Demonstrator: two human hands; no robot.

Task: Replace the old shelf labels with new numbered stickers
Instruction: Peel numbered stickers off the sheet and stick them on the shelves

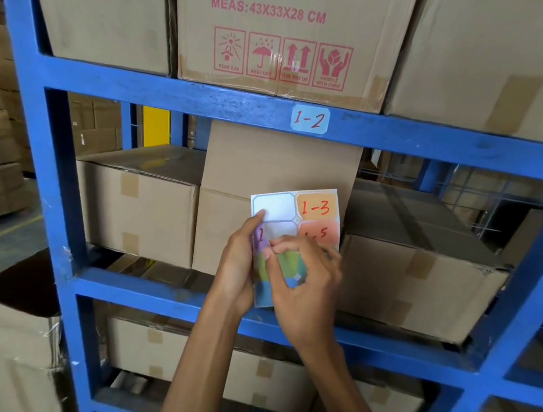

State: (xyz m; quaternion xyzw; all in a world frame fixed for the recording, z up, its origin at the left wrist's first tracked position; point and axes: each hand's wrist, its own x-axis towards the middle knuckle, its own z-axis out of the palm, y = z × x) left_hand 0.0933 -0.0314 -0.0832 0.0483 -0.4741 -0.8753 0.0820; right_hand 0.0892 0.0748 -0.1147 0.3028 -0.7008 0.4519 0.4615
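My left hand (238, 263) gripped the sticker sheet (294, 229) by its edge; my right hand (302, 279), fingers pinched together, picked at a sticker just beside it. Peeling step, I judged; next needed a clean lift toward the beam (174, 92) above, near the 1-2 label (310, 119).

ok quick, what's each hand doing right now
Left hand: closed on the sticker sheet, gripping its left edge.
Right hand: fingertips pinched on the sheet; whether it has lifted a sticker cannot be told.
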